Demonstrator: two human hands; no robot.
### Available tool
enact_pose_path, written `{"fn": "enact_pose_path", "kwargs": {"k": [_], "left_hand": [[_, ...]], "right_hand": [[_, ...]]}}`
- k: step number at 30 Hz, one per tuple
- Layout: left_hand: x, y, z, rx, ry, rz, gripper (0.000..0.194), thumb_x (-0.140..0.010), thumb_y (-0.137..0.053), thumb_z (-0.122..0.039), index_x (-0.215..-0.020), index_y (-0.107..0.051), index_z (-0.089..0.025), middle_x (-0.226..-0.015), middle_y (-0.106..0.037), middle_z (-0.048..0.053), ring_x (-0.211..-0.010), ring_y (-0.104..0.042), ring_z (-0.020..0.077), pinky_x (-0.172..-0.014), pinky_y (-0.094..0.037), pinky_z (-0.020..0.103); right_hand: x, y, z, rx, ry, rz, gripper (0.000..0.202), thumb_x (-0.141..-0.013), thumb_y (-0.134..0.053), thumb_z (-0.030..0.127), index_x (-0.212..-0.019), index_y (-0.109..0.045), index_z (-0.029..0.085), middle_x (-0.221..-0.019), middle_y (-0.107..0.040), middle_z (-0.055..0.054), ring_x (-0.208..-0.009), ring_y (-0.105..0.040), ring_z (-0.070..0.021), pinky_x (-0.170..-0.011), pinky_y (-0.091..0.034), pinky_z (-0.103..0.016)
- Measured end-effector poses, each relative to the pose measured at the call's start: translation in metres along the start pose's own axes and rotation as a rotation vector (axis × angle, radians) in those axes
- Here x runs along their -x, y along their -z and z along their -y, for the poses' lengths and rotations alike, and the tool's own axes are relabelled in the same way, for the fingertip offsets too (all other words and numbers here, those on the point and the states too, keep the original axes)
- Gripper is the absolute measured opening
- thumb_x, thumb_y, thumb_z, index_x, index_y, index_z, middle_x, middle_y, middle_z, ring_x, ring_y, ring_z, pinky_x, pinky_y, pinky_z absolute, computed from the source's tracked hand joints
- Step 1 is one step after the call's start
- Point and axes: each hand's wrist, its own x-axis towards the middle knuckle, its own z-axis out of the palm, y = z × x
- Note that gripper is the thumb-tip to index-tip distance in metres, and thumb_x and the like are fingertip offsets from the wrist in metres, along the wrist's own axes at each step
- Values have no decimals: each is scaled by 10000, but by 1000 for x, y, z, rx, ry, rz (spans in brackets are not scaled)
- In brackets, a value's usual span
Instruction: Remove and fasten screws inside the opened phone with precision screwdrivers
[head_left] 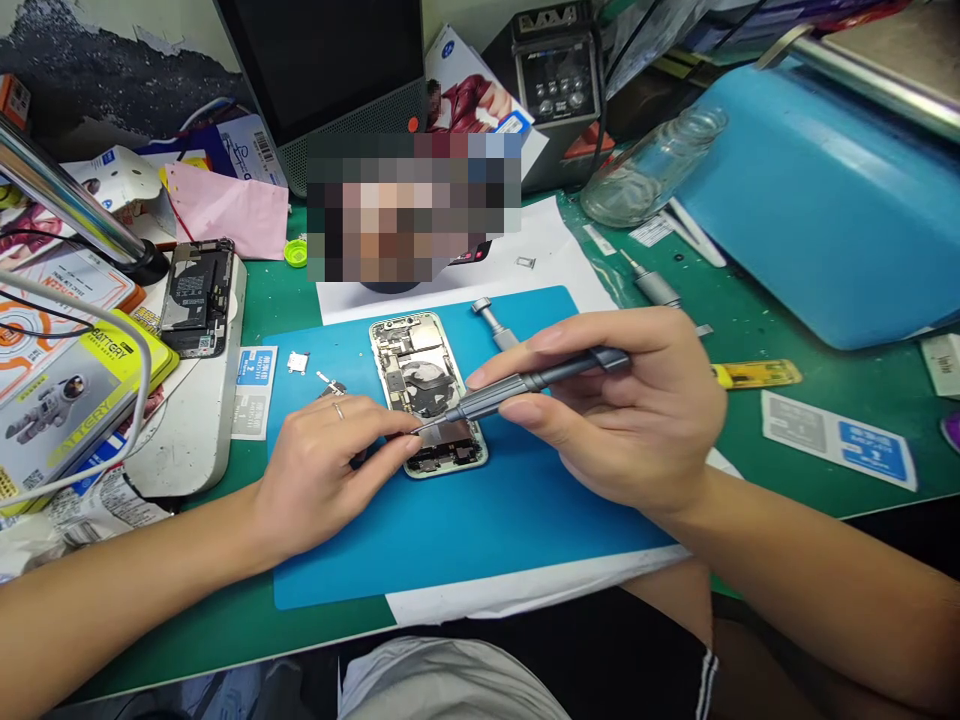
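A precision screwdriver (499,393) with a dark grey handle is held in my right hand (637,410), its thumb and fingers closed round the handle. The thin shaft points down and left to the fingertips of my left hand (322,460). Those fingers are pinched together at the tip; whatever lies between them is too small to make out. Beneath both hands an opened smartphone (427,360) with bare inner parts lies on a blue mat (525,520). My left hand hides part of its lower left edge. A second grey screwdriver (493,322) lies just beyond my right fingers.
Small metal parts (298,362) lie left of the phone. Another opened phone (199,300) rests on a white box (180,450) at left, beside battery packaging (75,420). Behind stand a glass jar (645,180) and a dark screen (330,70). A yellow-handled tool (761,374) lies at right.
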Motion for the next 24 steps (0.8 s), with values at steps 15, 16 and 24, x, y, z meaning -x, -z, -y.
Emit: {"fn": "enact_pose_path", "kwargs": {"k": [15, 16, 24], "left_hand": [[1, 0, -1, 17, -9, 4, 72, -981, -664, -182, -1015, -720, -153, -858, -756, 16, -760, -691, 130, -749, -480, 266], [1, 0, -1, 20, -10, 1, 72, -981, -664, -182, -1016, -720, -152, -856, -755, 17, -760, -690, 131, -749, -481, 267], [2, 0, 0, 37, -2, -14, 69, -977, -669, -172, -1027, -715, -158, -879, -760, 18, -778, -690, 129, -756, -489, 265]], "right_hand": [[2, 2, -3, -26, -31, 73, 396, -890, -758, 171, -1232, -598, 288, -939, -739, -6, -862, -783, -181, -694, -689, -292], [2, 2, -3, -36, -44, 87, 400, -901, -746, 179, -1251, -587, 290, -951, -738, -11, -878, -782, -184, -692, -689, -296], [3, 4, -1, -73, -81, 137, 494, -914, -669, 72, -1335, -543, 297, -990, -743, -31, -917, -774, -191, -729, -691, -317]]}}
